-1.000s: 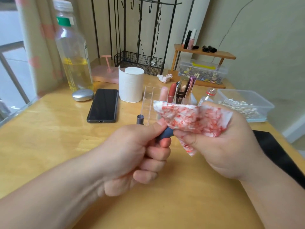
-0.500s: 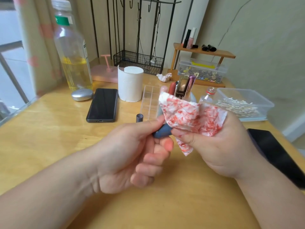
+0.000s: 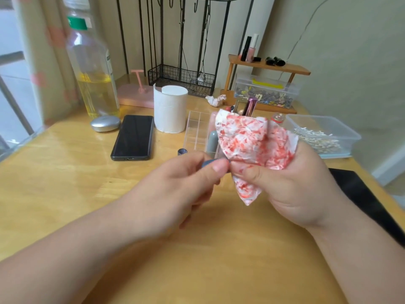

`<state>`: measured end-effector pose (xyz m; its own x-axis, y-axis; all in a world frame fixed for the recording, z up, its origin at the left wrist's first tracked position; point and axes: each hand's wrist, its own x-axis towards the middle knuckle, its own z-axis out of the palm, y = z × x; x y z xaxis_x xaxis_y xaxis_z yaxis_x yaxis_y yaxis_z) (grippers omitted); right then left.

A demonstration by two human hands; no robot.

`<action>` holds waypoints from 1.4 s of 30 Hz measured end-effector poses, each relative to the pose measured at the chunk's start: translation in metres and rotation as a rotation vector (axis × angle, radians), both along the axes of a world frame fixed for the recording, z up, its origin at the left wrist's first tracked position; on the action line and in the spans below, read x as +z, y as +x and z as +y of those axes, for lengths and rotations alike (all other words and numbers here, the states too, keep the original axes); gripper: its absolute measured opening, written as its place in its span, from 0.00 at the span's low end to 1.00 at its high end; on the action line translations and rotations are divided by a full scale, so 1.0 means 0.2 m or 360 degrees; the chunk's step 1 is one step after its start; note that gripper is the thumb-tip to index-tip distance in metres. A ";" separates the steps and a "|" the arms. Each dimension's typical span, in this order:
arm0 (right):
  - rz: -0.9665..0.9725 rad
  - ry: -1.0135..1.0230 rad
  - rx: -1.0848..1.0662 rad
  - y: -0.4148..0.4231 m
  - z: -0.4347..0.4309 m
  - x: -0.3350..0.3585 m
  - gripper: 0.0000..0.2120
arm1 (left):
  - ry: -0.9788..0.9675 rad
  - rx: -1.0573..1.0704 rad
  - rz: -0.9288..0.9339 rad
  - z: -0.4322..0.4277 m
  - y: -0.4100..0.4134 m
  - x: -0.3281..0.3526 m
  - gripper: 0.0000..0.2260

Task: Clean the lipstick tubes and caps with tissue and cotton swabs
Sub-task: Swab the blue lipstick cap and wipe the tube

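Note:
My left hand pinches a small dark blue lipstick tube between thumb and fingers; only a sliver of it shows. My right hand grips a white tissue heavily smeared with red, pressed against the tube's end. Its matching blue cap stands on the wooden table behind my left hand. More lipsticks stand upright in a clear organizer, partly hidden by the tissue. A clear box of cotton swabs sits at the right.
A tissue roll, black phone, silver oval case and tall oil bottle stand at the back left. A crumpled tissue lies near a wooden shelf. A black flat object lies at the right edge.
Both hands have risen slightly and my left hand has rolled over, so the tube is now almost hidden under its thumb. The tissue stays pressed against the tube.

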<state>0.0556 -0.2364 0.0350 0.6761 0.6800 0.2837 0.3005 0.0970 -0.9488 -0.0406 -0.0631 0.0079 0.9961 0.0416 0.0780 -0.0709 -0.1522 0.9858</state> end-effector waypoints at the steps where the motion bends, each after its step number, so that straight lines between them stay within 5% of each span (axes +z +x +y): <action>1: -0.0100 -0.0004 -0.0028 -0.01 -0.01 0.01 0.15 | -0.0332 -0.0114 0.0206 -0.01 0.00 0.02 0.21; 4: -0.0287 0.0012 -0.0050 -0.03 -0.01 0.01 0.08 | -0.0953 -0.0474 0.0684 0.00 -0.02 0.06 0.22; 7: -0.0308 -0.0040 -0.0058 -0.04 -0.01 0.01 0.07 | -0.1139 -0.0465 0.0717 -0.01 -0.03 0.07 0.17; 10: -0.0124 -0.0061 0.0017 -0.03 -0.02 0.03 0.11 | -0.0556 -0.0163 0.0363 -0.06 -0.03 0.04 0.19; 14: 0.0426 0.0071 0.0255 0.00 0.00 0.00 0.21 | 0.0937 0.0173 -0.0371 -0.01 -0.03 -0.01 0.18; 16: 0.0424 0.0090 0.0250 0.01 0.00 0.01 0.19 | 0.1039 0.0181 -0.0461 0.01 -0.03 -0.02 0.16; 21: -0.0200 -0.0050 0.0001 -0.02 -0.03 0.03 0.10 | -0.0490 -0.0174 0.0340 0.00 0.00 0.02 0.25; 23: -0.0339 -0.0040 -0.0026 -0.04 -0.02 0.02 0.08 | -0.0795 -0.0328 0.0604 0.00 -0.01 0.04 0.22; 26: -0.0267 -0.0002 -0.0014 -0.05 -0.01 0.02 0.08 | -0.0976 -0.0376 0.0598 -0.01 -0.02 0.05 0.15; 28: -0.0060 0.0011 0.0034 -0.03 0.00 0.02 0.10 | -0.0633 -0.0224 0.0358 -0.03 -0.02 0.03 0.15; 32: 0.0435 0.0109 0.0237 0.01 0.01 -0.01 0.20 | 0.1166 0.0247 -0.0432 0.00 -0.02 -0.03 0.16; 34: 0.0496 0.0165 0.0249 0.01 0.01 -0.01 0.20 | 0.1362 0.0323 -0.0586 0.03 -0.02 -0.03 0.17; 36: 0.0300 0.0087 0.0142 0.02 0.00 -0.01 0.18 | 0.0963 0.0249 -0.0487 0.04 0.00 -0.03 0.19; 39: -0.0066 -0.0054 -0.0005 0.01 -0.02 0.00 0.14 | -0.0278 -0.0110 0.0143 0.01 0.01 0.02 0.25; 42: -0.0205 -0.0016 -0.0027 -0.03 -0.01 0.00 0.12 | -0.0870 -0.0358 0.0521 -0.02 -0.01 0.04 0.25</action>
<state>0.0491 -0.2392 0.0358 0.6460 0.6720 0.3620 0.4213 0.0816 -0.9032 -0.0422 -0.0672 0.0161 0.9538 -0.2221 -0.2025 0.2730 0.3581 0.8929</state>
